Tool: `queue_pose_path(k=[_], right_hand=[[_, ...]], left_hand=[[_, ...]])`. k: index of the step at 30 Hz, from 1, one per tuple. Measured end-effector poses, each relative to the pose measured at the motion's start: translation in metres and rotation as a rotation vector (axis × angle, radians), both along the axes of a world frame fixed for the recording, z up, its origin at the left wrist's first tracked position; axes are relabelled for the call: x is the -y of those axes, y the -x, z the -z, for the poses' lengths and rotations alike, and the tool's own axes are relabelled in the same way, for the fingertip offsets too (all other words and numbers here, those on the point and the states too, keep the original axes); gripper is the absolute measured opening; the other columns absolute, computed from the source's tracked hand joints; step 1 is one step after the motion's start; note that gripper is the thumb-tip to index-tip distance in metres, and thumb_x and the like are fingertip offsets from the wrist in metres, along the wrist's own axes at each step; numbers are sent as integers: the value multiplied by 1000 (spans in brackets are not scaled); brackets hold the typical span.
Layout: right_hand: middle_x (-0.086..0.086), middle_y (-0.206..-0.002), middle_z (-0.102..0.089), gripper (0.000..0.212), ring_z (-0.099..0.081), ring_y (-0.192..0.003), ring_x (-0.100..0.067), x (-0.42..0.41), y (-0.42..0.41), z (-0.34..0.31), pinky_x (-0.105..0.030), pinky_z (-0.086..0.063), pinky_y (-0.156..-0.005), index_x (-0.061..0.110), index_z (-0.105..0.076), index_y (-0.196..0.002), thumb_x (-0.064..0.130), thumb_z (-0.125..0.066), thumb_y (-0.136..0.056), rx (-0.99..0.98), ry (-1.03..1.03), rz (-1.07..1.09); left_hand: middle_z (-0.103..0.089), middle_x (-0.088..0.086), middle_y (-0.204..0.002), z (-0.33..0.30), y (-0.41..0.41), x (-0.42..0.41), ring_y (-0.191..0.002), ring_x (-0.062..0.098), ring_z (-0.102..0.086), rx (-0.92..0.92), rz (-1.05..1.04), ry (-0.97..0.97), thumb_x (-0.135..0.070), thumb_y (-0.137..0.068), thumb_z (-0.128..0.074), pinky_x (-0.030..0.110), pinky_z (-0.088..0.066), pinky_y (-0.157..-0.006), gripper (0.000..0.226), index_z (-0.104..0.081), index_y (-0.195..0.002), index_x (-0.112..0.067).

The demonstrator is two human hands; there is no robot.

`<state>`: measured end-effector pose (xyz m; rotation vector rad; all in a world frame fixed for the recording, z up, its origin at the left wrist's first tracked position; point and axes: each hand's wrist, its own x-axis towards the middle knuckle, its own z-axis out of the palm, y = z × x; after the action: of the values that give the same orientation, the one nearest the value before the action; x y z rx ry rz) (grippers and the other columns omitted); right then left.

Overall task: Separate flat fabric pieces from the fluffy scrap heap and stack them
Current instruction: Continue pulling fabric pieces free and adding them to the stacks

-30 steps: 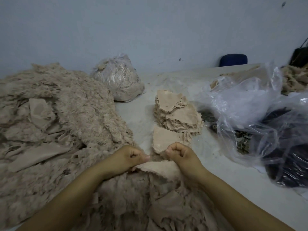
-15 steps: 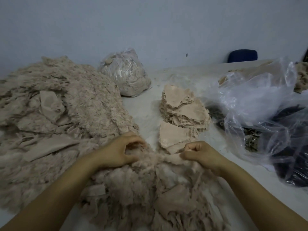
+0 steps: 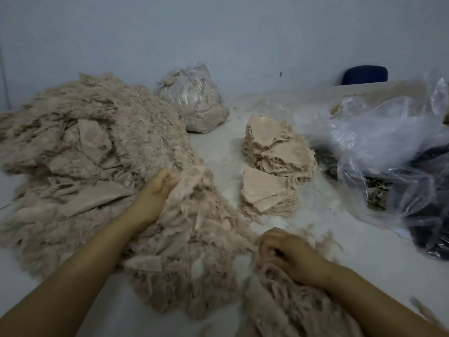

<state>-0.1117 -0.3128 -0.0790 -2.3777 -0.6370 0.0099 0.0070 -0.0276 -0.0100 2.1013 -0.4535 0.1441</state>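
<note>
Head view, near edge first: right hand (image 3: 289, 254) low on the table (image 3: 364, 251), fingers curled tight into a clump of fluffy beige scrap (image 3: 274, 302) trailing toward the bottom edge, woolly and stringy. Left hand (image 3: 155, 193) further in and to the left, fingers and thumb pinching the raised edge of a fluffy piece (image 3: 189, 181) at the front slope of the scrap heap (image 3: 97, 152); motion blur over the fingertips. Between the two hands, a frayed spread of the same heap, matted fibres with a few smooth flat scraps poking out. Beyond the right hand and clear of both grips, a stack of flat fabric pieces (image 3: 279, 164), thin, pale tan, roughly triangular, edges ragged, layered in two leaning piles that touch. Left of that, the bulk of the heap, high and shaggy, with larger smooth flat pieces (image 3: 94, 198) lying crumpled in it. Right side: loose clear plastic bags (image 3: 379, 132), crinkled and glossy, over dark material. Further back, a tied clear bag (image 3: 194, 103) stuffed with beige fluff, just beside the heap. Farthest, a dark blue chair back (image 3: 364, 75) against a plain pale wall (image 3: 218, 32).
</note>
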Motion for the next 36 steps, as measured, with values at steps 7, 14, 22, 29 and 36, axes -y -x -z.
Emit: queue_pose_path(k=[7, 14, 22, 29, 36], right_hand=[[6, -92, -60, 14, -52, -99, -11, 45, 8, -31, -27, -42, -89, 23, -65, -76, 31, -75, -80, -112, 213, 7], [3, -113, -56, 47, -52, -106, -10, -49, 6, -33, -24, -43, -90, 26, -64, -113, 46, -77, -73, -84, 25, -216], [3, -63, -49, 24, -44, -58, -9, -46, -3, -19, -21, -37, -59, 12, -51, -75, 29, -64, -87, -370, -739, 154], [-2, -54, -48, 20, -44, -43, -9, -48, -18, -35, -19, -40, -43, 10, -49, -81, 22, -64, -77, -595, -1236, 327], [-10, -82, -67, 48, -65, -69, -23, -31, -24, -44, -28, -51, -55, 12, -63, -104, 39, -74, -66, -481, -1016, 392]], left_hand=[[-29, -4, -62, 22, 3, 38, -48, 2, -27, -41, 64, 24, -17, -98, -46, 18, -27, -49, 32, -31, -70, -18], [-34, -7, -57, 22, 14, 55, -44, 1, -31, -33, 130, 99, -20, -97, -50, 16, -27, -46, 27, -38, -73, -18], [-59, 4, -114, 26, 32, 39, -110, 11, -53, 187, 273, -141, 21, -82, -46, 6, -35, -95, 37, -73, -92, -3], [-68, -13, -86, 20, 37, 63, -79, 2, -64, -291, 412, 127, -18, -77, -76, 13, -50, -73, 23, -66, -97, -27], [-39, 3, -48, 14, 34, 81, -34, 8, -34, -511, 297, 426, -16, -94, -52, 17, -31, -38, 23, -54, -78, 1]])
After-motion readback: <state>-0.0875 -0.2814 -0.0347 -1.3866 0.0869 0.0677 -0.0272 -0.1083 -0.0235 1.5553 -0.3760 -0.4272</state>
